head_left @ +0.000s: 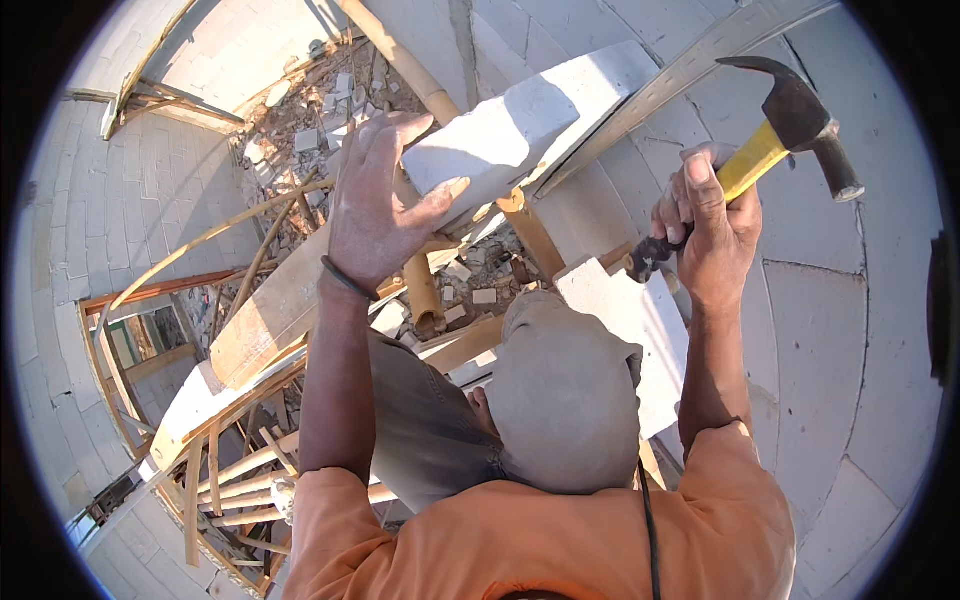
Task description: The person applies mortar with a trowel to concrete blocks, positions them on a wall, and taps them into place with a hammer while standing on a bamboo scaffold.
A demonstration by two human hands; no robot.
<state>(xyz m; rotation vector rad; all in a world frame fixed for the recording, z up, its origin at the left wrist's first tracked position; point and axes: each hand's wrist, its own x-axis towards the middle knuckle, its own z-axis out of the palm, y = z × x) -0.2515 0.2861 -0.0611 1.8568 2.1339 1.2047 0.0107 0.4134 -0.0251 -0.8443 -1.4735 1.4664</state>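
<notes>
The right hand (712, 225) is gripping the hammer (757, 160), the left hand (372, 222) is holding its fingers apart by the white block (520, 125); keeping them clear is looking wise

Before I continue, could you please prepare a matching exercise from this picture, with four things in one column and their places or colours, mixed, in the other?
Things:
1. hammer
2. left hand
3. wristband
4. shirt

Places or colours:
A. orange
B. at one end of a white block
C. worn at the wrist
D. held in the right hand

Right pairs: 1-D, 2-B, 3-C, 4-A
</notes>
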